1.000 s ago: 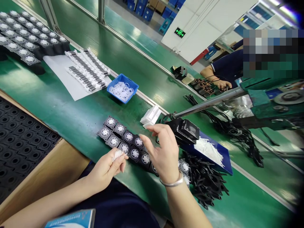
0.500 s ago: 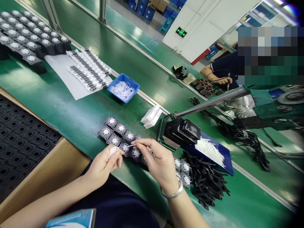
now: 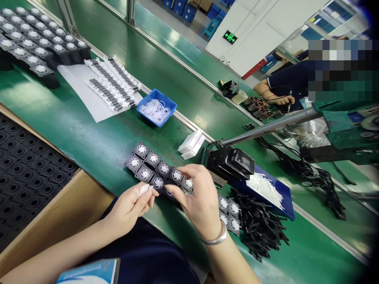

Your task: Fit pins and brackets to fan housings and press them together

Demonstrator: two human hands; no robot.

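Two rows of small black fan frames with white impellers (image 3: 154, 167) lie on the green bench in front of me. My left hand (image 3: 132, 207) is closed around a bunch of small white parts (image 3: 144, 190) at the near edge of the rows. My right hand (image 3: 198, 199) hovers over the middle of the rows, fingers curled, thumb and forefinger pinched close above a fan; whether anything is between them I cannot make out. A silver bracelet sits on my right wrist.
A black press fixture on a steel arm (image 3: 231, 162) stands just beyond my right hand. A blue tray of white pins (image 3: 266, 187), a heap of black frames (image 3: 260, 228), a blue bin of white rings (image 3: 156, 107), more fan trays (image 3: 32, 39) and a co-worker's hand (image 3: 281, 100) lie around.
My right hand came down from beside the press fixture to the fan rows, reached toward my left hand, then shifted slightly right over the fans. My left hand stayed almost still.
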